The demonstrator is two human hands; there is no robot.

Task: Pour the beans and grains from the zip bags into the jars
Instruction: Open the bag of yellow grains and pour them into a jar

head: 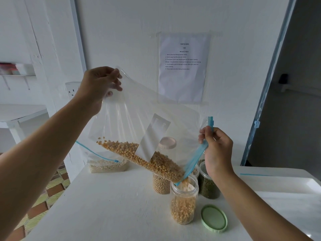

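Three clear blue-zipped plastic bags [139, 110] [107, 166] [257, 174], three clear filled jars [184, 204] [161, 186] [208, 186] and one loose green round lid [214, 218] are counted.

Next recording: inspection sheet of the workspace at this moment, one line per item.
Surface: white table, partly bare.
Job's things: corn bag tilted, kernels falling into open jar; green lid beside it; pale-bean jar and green-bean jar behind; grain bag back left.
Clutter: flat zip bag at right.
Grippers: left hand pinches the bag's raised corner; right hand grips its blue zip.
Cables: nothing seen.
Surroundings: taped sheet, wall socket.
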